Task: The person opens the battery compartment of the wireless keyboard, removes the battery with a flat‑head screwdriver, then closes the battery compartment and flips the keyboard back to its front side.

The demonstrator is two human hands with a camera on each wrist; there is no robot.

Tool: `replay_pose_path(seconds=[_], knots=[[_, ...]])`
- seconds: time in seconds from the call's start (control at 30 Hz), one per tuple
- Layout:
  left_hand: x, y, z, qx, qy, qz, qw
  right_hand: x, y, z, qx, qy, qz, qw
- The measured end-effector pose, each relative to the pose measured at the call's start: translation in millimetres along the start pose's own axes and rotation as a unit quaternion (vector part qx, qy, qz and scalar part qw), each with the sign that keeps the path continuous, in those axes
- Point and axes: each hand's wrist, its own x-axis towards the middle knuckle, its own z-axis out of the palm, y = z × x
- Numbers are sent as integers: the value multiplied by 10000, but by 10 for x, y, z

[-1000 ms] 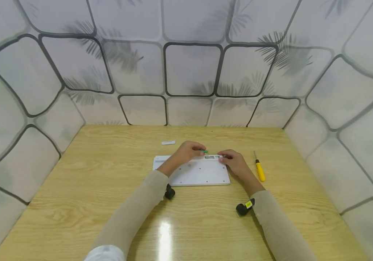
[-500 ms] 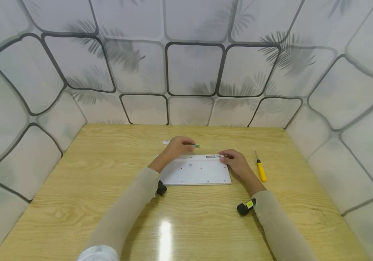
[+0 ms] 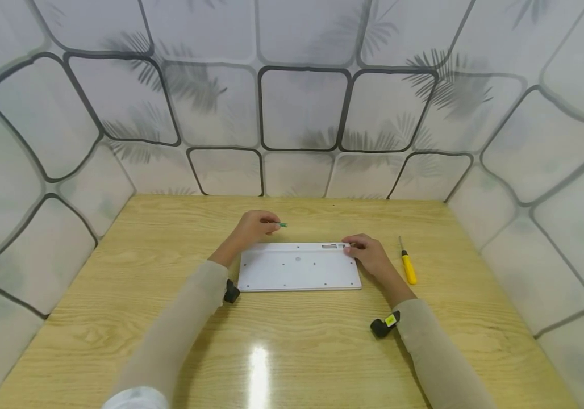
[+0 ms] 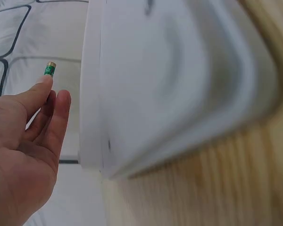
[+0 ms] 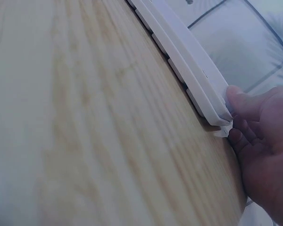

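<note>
A white keyboard lies face down on the table, its underside dotted with small screws. Near its far right corner an uncovered battery slot shows. My left hand is just beyond the keyboard's far left edge and pinches a green battery with a copper-coloured end between thumb and fingers. At the far right corner my right hand grips the keyboard, thumb on the underside and fingers curled beneath the edge.
A screwdriver with a yellow handle lies to the right of the right hand. Behind the wooden table stands a patterned wall, with further walls at both sides.
My left hand has moved left, away from the battery slot, carrying the battery. It now covers the small white strip seen earlier. My right hand stays on the keyboard's corner.
</note>
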Motion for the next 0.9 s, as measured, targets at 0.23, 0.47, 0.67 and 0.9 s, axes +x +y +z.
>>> replay_pose_path(seconds=[0.23,0.47,0.67,0.9], knots=[[-40,-173,-169,393,87,-1,9992,6,6,4,-23,15,-56,10000],[-30,-298,-221,738,194,107,9970,4,4,2,7,9,-39,10000],[0,-336,-223,847,106,127,9963,0,-18,-2,54,1,-81,10000],[41,-346,-201,1019,11,-188,9946,0,-10,-14,31,-25,-63,10000]])
